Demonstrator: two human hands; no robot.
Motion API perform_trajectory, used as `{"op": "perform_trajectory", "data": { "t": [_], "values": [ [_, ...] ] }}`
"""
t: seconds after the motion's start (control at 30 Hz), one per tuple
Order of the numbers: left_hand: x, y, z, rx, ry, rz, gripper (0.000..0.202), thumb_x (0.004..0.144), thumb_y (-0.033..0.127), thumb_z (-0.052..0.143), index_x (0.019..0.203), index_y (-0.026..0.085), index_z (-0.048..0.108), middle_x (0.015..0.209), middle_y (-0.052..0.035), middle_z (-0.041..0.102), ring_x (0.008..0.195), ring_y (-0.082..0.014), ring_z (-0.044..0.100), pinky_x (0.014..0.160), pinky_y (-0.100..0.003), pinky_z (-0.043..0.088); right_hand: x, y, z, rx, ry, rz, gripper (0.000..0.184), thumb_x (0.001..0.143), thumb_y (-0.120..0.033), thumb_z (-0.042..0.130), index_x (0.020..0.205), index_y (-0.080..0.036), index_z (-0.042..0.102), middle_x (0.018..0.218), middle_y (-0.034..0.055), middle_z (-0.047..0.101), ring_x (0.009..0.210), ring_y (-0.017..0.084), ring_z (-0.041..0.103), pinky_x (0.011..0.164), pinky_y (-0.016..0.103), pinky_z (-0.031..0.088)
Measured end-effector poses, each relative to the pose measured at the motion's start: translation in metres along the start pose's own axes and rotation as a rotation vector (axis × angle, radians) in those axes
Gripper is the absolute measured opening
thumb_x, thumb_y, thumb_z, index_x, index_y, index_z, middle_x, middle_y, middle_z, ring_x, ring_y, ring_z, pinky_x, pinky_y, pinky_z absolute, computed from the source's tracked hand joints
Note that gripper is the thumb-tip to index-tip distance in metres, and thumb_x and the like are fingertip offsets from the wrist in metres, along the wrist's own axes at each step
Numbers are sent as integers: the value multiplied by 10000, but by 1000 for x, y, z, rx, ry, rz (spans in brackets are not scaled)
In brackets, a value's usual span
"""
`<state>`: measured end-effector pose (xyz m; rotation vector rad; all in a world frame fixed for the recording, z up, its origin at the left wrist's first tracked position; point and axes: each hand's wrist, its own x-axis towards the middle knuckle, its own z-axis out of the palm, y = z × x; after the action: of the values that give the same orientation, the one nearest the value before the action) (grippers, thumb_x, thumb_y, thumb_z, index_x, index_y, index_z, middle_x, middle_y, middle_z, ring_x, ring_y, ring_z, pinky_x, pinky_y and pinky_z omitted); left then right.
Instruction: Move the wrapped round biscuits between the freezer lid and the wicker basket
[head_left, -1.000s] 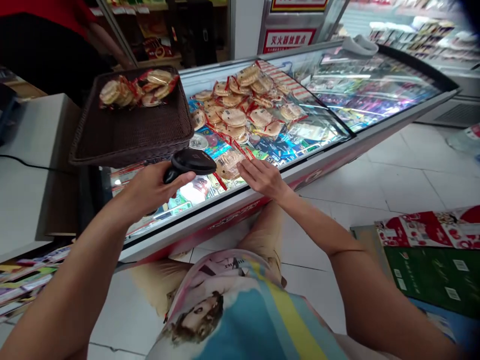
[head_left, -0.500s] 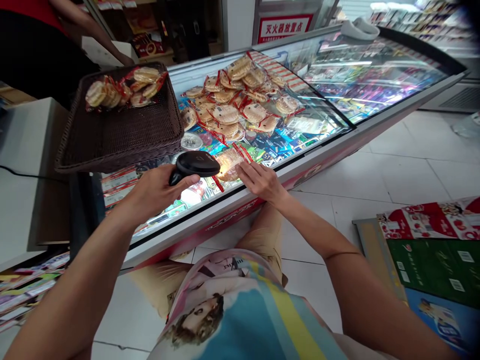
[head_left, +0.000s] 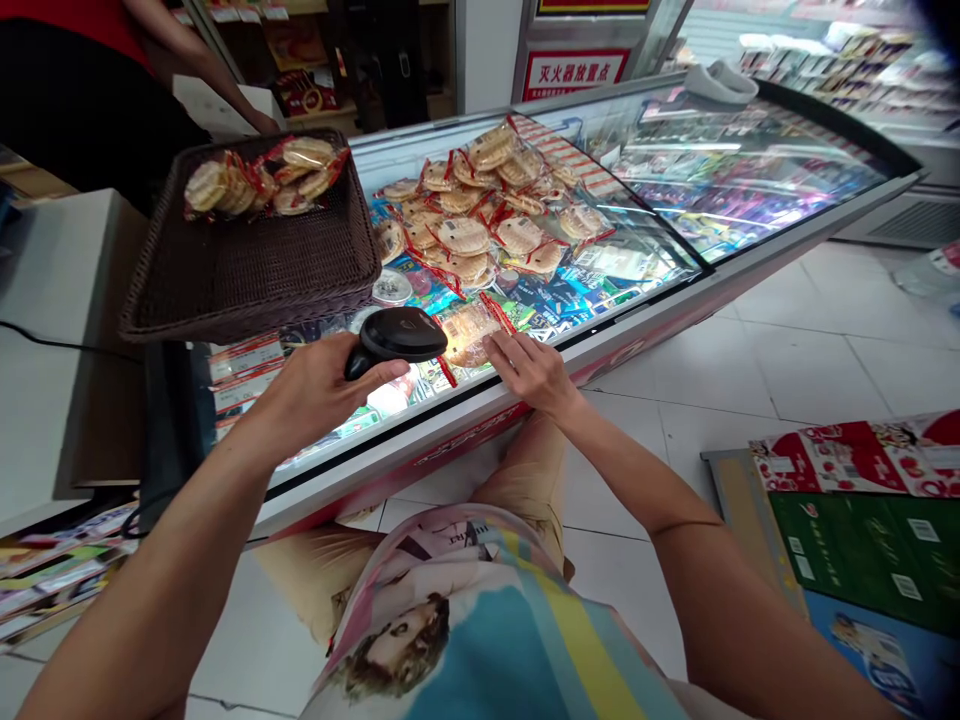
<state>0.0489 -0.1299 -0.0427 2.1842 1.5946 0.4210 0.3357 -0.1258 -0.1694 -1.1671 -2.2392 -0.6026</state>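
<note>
My left hand (head_left: pixel 319 385) is closed round the grip of a black barcode scanner (head_left: pixel 401 335), whose head points at a clear packet of round biscuits (head_left: pixel 466 335) with red edges. That packet lies on the glass lid of a chest freezer (head_left: pixel 652 305). My right hand (head_left: pixel 529 368) rests on the lid with its fingertips touching the packet's near edge, fingers stretched out. A pile of several like biscuit packets (head_left: pixel 480 205) covers the lid farther back.
A dark wicker basket (head_left: pixel 251 265) holding several biscuit packets sits at the freezer's left end. A person in red and black (head_left: pixel 90 90) stands behind it. A white counter (head_left: pixel 52 330) is at left, cardboard boxes (head_left: pixel 862 500) on the tiled floor at right.
The view shifted slightly. My left hand with the scanner stays by the packet; my right hand keeps touching the packet's edge.
</note>
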Motion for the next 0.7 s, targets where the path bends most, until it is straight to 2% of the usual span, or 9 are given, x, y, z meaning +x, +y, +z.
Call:
{"op": "perform_trajectory", "data": {
  "t": [0.13, 0.27, 0.33, 0.47, 0.53, 0.6, 0.7],
  "values": [
    [-3, -4, 0, 4, -9, 23, 526, 774, 743, 494, 671, 227, 512, 572, -1, 537, 569, -162, 464, 516, -273, 297, -2, 6, 3, -34, 30, 91, 348, 1055, -229, 386, 1215, -169, 690, 1180, 184, 706, 984, 228, 686, 778, 334, 537],
    [-4, -14, -3, -22, 59, 2, 546, 737, 784, 472, 668, 245, 518, 569, -9, 552, 553, -189, 491, 496, -292, 312, 1, 24, 5, -128, 43, 389, 365, 1040, -171, 353, 1155, -164, 699, 1170, 180, 684, 1021, 249, 662, 808, 356, 531],
    [-6, -21, -6, -56, 83, 5, 539, 743, 781, 480, 684, 248, 527, 585, -14, 579, 562, -199, 517, 497, -297, 332, 4, 30, 1, -177, -17, 486, 387, 1018, -125, 327, 1147, -157, 690, 1180, 179, 663, 1050, 263, 641, 800, 362, 534],
    [-12, -39, -13, -140, 108, -12, 503, 763, 748, 519, 710, 248, 534, 577, -5, 578, 540, -195, 527, 480, -294, 346, 17, 24, -18, -238, -179, 507, 424, 919, -5, 345, 1185, -135, 649, 1223, 198, 613, 1061, 297, 601, 758, 377, 536],
    [-17, -49, -19, -196, 124, -4, 487, 769, 729, 535, 727, 244, 537, 583, 1, 569, 539, -189, 525, 483, -291, 368, 33, 15, -28, -254, -182, 484, 449, 876, 23, 375, 1218, -125, 625, 1245, 213, 585, 1086, 320, 575, 812, 414, 533],
    [-22, -59, -25, -240, 144, 4, 480, 776, 714, 539, 751, 234, 554, 598, 3, 566, 554, -186, 524, 498, -287, 394, 61, 4, -31, -209, -125, 425, 436, 878, 9, 405, 1237, -131, 609, 1260, 211, 563, 1121, 329, 554, 889, 447, 521],
    [-32, -73, -33, -269, 170, -26, 490, 788, 696, 537, 836, 214, 607, 608, 4, 571, 587, -189, 528, 512, -276, 410, 127, -11, -16, -40, -53, 309, 344, 931, -63, 424, 1209, -159, 602, 1260, 189, 553, 1141, 308, 553, 931, 440, 521]
  ]
}}
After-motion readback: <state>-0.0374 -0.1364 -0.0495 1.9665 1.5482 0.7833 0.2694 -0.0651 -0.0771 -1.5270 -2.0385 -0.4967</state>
